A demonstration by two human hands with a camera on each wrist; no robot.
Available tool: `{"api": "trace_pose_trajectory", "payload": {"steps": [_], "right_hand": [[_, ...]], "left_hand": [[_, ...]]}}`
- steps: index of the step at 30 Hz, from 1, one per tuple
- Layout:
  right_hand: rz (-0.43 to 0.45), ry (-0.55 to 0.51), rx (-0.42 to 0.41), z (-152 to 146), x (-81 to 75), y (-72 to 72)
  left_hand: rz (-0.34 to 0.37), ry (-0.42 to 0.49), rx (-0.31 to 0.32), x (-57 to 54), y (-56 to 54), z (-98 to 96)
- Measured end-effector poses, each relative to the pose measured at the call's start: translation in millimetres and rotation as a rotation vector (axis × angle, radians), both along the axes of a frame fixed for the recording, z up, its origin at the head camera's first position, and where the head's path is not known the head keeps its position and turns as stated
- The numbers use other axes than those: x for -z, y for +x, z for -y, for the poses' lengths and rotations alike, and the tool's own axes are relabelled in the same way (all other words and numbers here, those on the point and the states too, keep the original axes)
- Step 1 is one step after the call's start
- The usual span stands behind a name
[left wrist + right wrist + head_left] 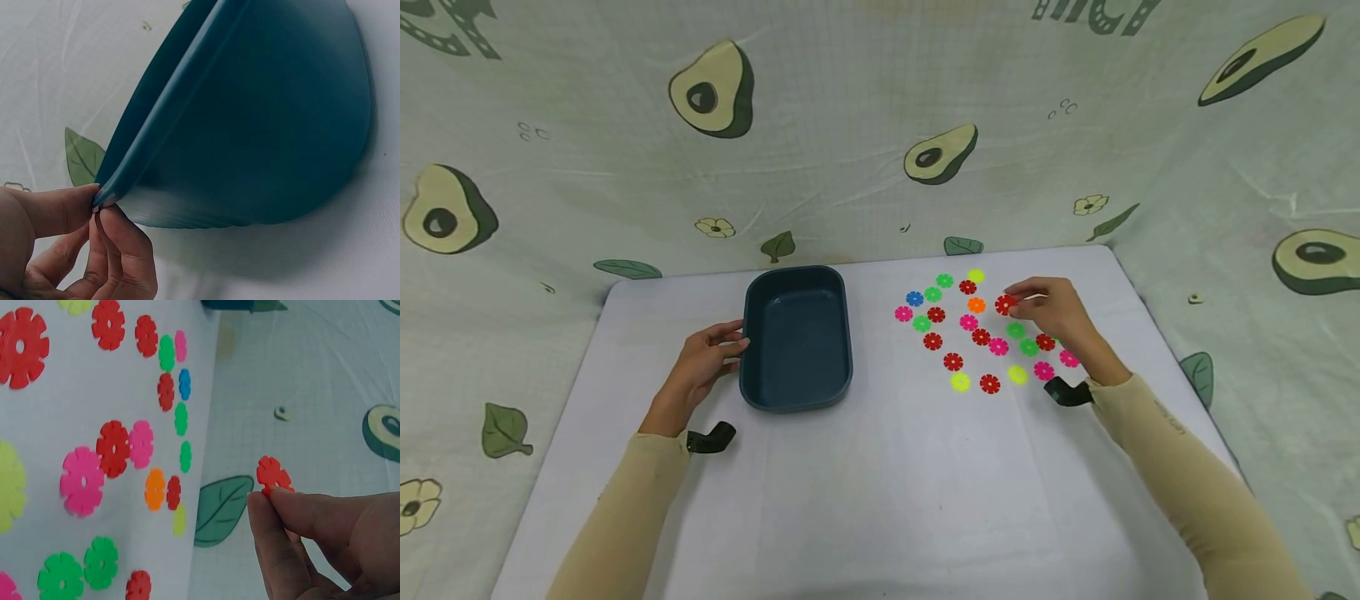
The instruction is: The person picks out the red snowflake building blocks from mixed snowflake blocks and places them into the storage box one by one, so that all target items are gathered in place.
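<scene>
My left hand (706, 358) pinches the left rim of a dark teal rectangular tub (796, 337); the left wrist view shows thumb and fingertips on the rim of the tub (250, 125). Nothing shows inside it. Between thumb and finger of my right hand (1048, 308) is a red notched disc (272, 474), shaped like a flower with a small central hole. The hand is over the right part of a spread of similar discs lying flat on the white table, among them a blue disc (914, 298), an orange disc (976, 305) and a yellow disc (960, 382).
The white-covered table (880, 500) ends at a hanging cloth (850, 125) printed with avocados and leaves, at the back and sides. Several red, pink and green discs lie close together, including a green disc (1016, 330) near my right wrist. Each wrist carries a black camera mount (711, 438).
</scene>
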State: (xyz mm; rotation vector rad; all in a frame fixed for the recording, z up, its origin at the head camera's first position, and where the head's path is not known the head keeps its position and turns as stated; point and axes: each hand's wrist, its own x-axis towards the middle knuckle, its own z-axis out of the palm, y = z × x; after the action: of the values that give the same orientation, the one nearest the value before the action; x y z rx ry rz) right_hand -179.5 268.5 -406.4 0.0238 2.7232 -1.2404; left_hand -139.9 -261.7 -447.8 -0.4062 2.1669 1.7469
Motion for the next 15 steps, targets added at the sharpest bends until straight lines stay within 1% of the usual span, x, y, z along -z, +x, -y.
{"api": "trace_pose_trajectory", "payload": {"steps": [6,15], "right_hand": [[0.033,-0.058,-0.037,19,-6.2,6.2],[0.055,-0.144,-0.082,47,-6.4,11.2]], "left_hand": [[0.006,0.006,0.0,2.9,-1.2,1.5],[0.012,0.004,-0.002,2.6,-1.8,2.2]]}}
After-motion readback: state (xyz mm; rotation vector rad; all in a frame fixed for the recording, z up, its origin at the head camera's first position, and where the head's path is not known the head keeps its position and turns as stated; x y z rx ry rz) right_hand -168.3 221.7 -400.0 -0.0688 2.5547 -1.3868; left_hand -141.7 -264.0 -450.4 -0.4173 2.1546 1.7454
